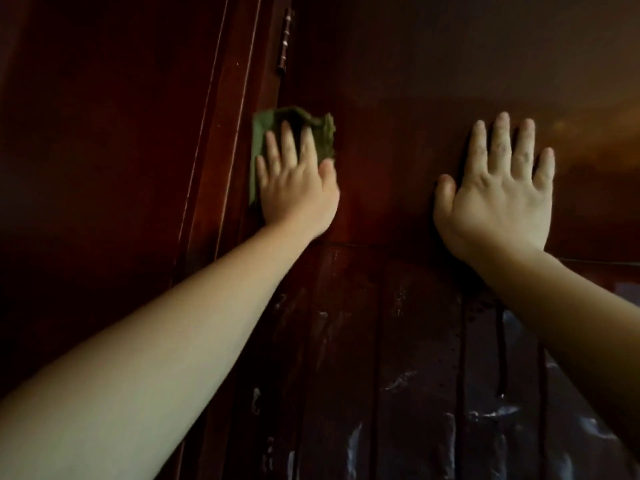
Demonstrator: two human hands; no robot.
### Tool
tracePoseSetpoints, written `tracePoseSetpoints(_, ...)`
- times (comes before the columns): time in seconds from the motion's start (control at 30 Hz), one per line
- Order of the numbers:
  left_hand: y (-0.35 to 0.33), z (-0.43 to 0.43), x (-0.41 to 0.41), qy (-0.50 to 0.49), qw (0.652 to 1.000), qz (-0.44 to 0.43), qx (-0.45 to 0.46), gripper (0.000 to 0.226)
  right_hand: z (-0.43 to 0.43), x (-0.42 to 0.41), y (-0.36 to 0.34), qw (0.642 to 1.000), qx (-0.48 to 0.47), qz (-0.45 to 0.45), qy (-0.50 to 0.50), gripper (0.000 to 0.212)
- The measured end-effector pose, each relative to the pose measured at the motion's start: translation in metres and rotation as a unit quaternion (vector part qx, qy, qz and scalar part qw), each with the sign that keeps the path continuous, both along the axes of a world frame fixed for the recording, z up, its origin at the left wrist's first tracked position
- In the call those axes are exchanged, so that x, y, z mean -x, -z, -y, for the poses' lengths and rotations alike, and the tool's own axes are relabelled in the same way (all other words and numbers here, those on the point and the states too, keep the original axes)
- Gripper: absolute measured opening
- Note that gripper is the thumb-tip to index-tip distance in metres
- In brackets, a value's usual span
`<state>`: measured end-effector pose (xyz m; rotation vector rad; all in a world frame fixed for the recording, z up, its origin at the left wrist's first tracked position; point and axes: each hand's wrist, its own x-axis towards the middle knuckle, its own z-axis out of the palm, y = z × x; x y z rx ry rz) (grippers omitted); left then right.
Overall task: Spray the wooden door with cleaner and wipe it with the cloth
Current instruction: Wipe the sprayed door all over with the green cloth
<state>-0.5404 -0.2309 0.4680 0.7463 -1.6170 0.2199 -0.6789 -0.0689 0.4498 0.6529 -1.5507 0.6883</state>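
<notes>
A dark reddish-brown wooden door [398, 116] fills the view. My left hand [296, 181] lies flat with straight fingers on a green cloth [263, 133], pressing it against the door's left edge near the frame. My right hand [498, 192] rests flat on the door's upper panel with its fingers spread and holds nothing. The lower grooved part of the door [398, 358] carries wet streaks and whitish smears. No spray bottle is in view.
The door frame [214, 133] runs up the left side, with a metal hinge [285, 43] above the cloth. A dark wooden surface [86, 150] lies left of the frame. A horizontal ledge [381, 244] divides the smooth upper panel from the grooved lower one.
</notes>
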Motion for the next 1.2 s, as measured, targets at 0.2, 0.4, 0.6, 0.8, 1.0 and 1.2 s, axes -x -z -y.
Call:
tracePoseSetpoints(0.2,0.028,-0.083,0.068,0.021,0.988,0.089,0.128,0.066,-0.032,0.016,-0.010,0.994,-0.057,-0.024,-0.087,0.073)
tracePoseSetpoints(0.4,0.106,-0.114,0.091,0.073,0.952,0.175,0.239,0.063,-0.060,0.035,0.022,0.998,-0.011,0.016,-0.062,0.065)
tracePoseSetpoints(0.6,0.081,-0.049,0.030,0.012,0.977,0.160,0.139,0.064,-0.043,0.022,0.075,0.997,-0.053,-0.003,-0.047,0.069)
tracePoseSetpoints(0.8,0.144,0.007,-0.018,0.004,0.994,0.099,0.054,0.067,-0.031,0.013,0.116,0.996,-0.081,-0.017,-0.030,0.073)
tracePoseSetpoints(1.0,0.297,-0.004,-0.019,0.022,0.992,0.126,0.013,0.061,-0.032,0.011,0.150,0.994,-0.102,-0.027,-0.024,0.073)
tracePoseSetpoints(1.2,0.257,-0.019,-0.004,0.009,0.994,0.109,0.000,0.062,-0.032,0.009,0.150,0.995,-0.096,-0.020,-0.030,0.073)
